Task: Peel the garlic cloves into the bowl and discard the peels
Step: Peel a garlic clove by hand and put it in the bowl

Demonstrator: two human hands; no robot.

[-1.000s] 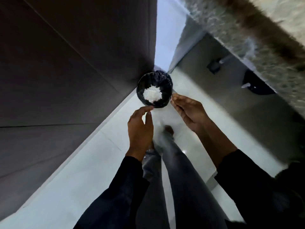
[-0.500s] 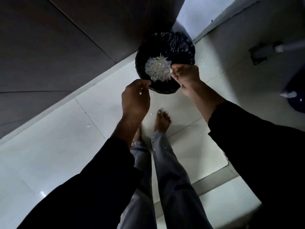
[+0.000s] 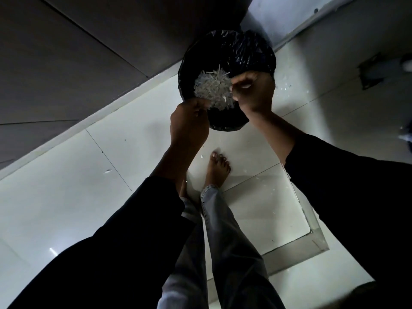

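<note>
Peels (image 3: 211, 90) sat heaped in the black-lined bin (image 3: 245, 52) at 12 o'clock of the frame. Left hand (image 3: 189, 123) curled at the bin's 7 o'clock rim, fingertips apparently pinching peel scraps; right hand (image 3: 254, 92) bunched over the 3 o'clock side, contents unclear. Risk: light flakes could drift past the rim onto the floor (image 3: 66, 197), where bits already lay. Bowl not visible.

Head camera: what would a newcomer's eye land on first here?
A pale heap of garlic peels sits in the black-lined bin against the dark cabinet. The left hand and right hand are curled at its near rim. Below, a bare foot stands on the white floor tiles.
</note>
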